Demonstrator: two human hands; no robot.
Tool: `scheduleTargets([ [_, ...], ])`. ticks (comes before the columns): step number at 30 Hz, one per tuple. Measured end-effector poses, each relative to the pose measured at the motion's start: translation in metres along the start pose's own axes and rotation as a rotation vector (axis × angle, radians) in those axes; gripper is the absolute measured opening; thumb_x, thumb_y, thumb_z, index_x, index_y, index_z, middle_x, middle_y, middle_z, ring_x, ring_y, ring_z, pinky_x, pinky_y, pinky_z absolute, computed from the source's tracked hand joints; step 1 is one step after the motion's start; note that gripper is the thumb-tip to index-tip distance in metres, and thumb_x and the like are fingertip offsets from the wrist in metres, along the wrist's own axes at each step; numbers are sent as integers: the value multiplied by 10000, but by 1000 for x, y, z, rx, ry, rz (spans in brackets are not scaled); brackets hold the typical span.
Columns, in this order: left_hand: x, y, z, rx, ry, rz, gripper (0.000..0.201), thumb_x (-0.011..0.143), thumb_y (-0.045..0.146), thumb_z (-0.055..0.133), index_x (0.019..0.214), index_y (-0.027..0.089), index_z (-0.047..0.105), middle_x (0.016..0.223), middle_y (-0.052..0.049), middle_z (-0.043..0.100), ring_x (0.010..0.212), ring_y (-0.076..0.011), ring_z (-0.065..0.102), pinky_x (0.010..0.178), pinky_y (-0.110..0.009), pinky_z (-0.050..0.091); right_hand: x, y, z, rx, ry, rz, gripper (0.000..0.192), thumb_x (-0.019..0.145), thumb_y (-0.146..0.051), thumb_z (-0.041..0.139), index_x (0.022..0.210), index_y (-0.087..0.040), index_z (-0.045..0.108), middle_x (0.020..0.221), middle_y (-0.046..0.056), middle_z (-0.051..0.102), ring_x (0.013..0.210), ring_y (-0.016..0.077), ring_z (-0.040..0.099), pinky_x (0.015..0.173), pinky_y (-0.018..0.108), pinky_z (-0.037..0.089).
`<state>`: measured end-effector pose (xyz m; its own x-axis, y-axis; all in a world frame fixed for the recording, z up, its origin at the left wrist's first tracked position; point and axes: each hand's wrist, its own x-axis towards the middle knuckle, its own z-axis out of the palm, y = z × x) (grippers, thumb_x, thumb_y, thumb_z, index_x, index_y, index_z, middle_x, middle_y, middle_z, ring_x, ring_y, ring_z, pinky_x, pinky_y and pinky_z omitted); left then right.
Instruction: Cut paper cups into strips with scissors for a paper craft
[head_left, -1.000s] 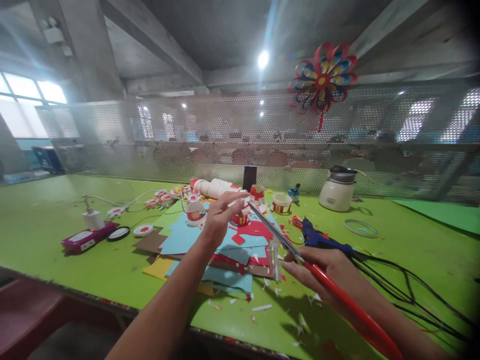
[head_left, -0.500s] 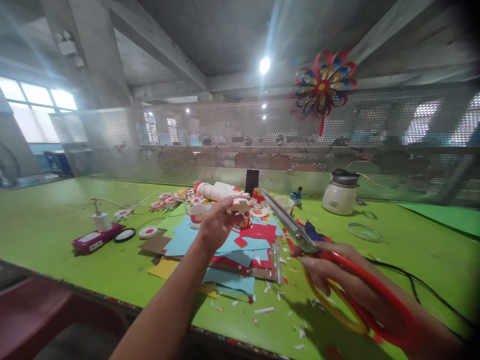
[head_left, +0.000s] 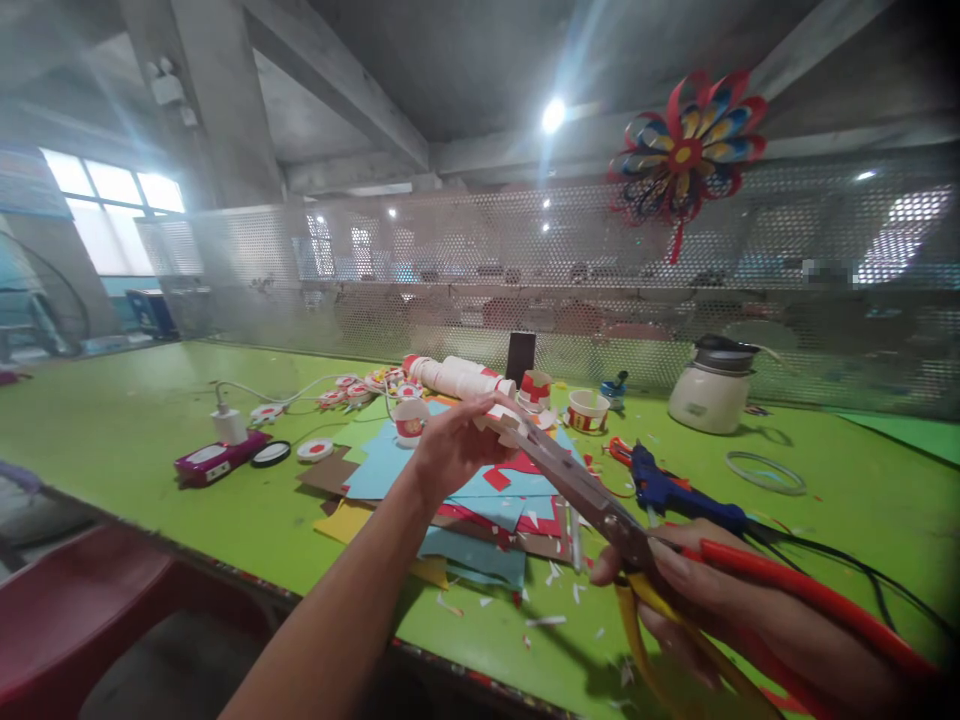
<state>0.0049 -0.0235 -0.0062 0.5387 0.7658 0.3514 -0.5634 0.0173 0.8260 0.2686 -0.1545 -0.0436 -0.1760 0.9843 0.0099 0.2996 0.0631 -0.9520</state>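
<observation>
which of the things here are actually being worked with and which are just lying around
In use:
- left hand pinching a small white-and-red paper piece
- right hand working the red-and-yellow-handled scissors, blades at that piece

Lying about:
- blue glue gun
- white electric kettle
- coloured paper sheets
- magenta power strip
- red-and-white paper cups

No writing, label, brand or number can be read here. The cups (head_left: 534,388) beyond the left hand's fingers (head_left: 480,418) carry only red bands, and the pink device (head_left: 210,461) far to the left of them shows a pale patch too blurred to make out.
</observation>
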Motion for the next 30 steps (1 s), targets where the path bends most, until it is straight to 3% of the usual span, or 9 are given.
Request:
scheduleTargets([
  [9,-1,-2,-1,-10,14,-32,292,747,401,640,857,138,699,693,-60,621,606,-139,561,554,-262,443,3,-13,10,11,-48,-18,443,861,-597,508,1024,-269,758,596,49,675,497,176,631,404,235,511],
  [18,-2,-3,-2,-23,-30,-50,297,734,413,650,819,130,678,661,-57,612,549,-141,547,500,-265,400,5,14,-10,20,-13,60,397,807,-588,574,1050,-326,747,851,93,762,742,274,714,594,309,600],
  [30,2,-6,-6,-18,18,-50,278,710,373,642,810,114,642,632,-68,643,497,-151,571,451,-248,382,6,3,-1,21,22,18,337,790,-587,588,904,-327,768,744,75,742,626,239,682,512,289,565],
])
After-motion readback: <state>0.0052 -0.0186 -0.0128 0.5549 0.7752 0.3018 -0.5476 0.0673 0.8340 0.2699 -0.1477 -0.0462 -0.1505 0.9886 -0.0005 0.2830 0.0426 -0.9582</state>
